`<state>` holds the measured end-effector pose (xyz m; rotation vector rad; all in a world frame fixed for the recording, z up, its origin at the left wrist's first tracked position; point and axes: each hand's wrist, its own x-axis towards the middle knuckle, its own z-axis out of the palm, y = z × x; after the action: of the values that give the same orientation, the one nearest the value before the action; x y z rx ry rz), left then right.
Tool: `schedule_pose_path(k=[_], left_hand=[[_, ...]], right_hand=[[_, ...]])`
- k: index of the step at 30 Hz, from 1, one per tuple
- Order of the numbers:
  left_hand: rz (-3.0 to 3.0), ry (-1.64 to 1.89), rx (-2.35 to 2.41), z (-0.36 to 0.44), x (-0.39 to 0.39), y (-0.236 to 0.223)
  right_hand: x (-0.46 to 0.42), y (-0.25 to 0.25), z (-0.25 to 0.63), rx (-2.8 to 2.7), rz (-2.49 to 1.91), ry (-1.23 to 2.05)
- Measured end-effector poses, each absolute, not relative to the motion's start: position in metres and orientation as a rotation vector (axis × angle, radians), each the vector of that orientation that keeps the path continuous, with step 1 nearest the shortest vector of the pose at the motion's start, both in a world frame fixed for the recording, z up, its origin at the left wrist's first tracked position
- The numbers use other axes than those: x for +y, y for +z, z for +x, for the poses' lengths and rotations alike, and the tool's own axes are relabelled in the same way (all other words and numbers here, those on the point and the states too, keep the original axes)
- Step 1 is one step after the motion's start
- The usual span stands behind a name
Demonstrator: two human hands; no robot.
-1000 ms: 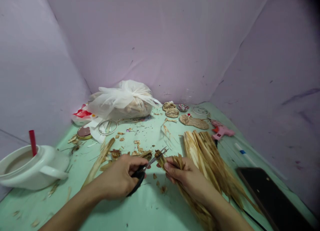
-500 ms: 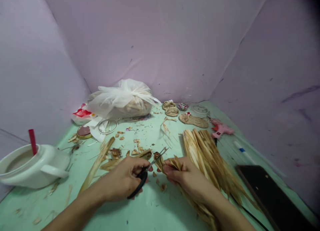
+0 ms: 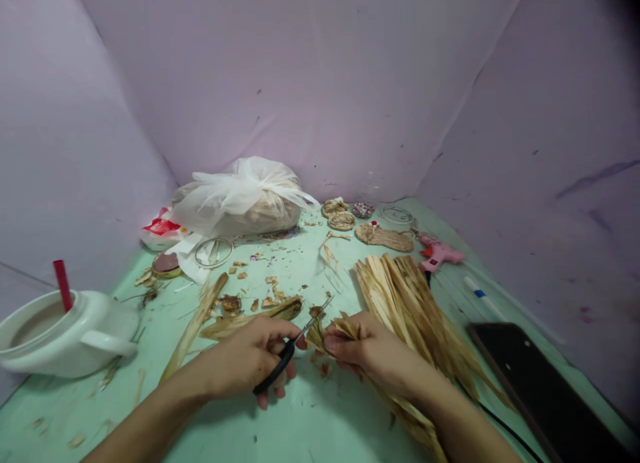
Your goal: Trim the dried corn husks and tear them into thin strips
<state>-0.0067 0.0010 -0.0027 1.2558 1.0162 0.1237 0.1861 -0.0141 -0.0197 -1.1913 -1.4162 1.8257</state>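
In my left hand is a pair of black-handled scissors, its blades pointing up and right. The blades lie against the end of a dried corn husk. My right hand is closed around that husk, pinching it near the end, while its long part hangs below my forearm toward the table's front. Beside my right hand rests a stack of flattened dried husks. Small brown cut scraps lie under the scissors. Another husk piece sits just beyond my left hand.
A white pot with a red stick stands at left. Behind are a tied plastic bag, a metal ring, woven coasters and a woven sole shape. At right lie a pink glue gun and a black phone.
The scissor blades have closed up across the husk end, and a brown tip piece now sits apart at the blades. Fingers of my left hand have drawn together. The view has shifted slightly.
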Motion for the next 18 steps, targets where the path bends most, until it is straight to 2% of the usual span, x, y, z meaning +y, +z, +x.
schedule_pose_path(k=[5,9,11,15,18], left_hand=[[1.282,0.125,1.098,-0.009,0.003,0.000],[1.792,0.347,1.443,-0.030,0.012,0.011],[2.025,0.382,1.657,-0.040,0.017,0.017],[2.202,0.141,1.768,-0.039,0.019,0.018],[2.309,-0.079,1.780,-0.027,0.016,0.007]], right_hand=[[-0.015,-0.017,0.189,-1.456,-1.225,1.824],[-0.017,-0.010,0.193,-1.421,-1.161,1.893],[-0.017,-0.007,0.194,-1.208,-1.029,1.971],[-0.014,-0.005,0.199,-0.652,-0.860,1.992],[-0.010,-0.004,0.202,-0.514,-0.772,1.977]])
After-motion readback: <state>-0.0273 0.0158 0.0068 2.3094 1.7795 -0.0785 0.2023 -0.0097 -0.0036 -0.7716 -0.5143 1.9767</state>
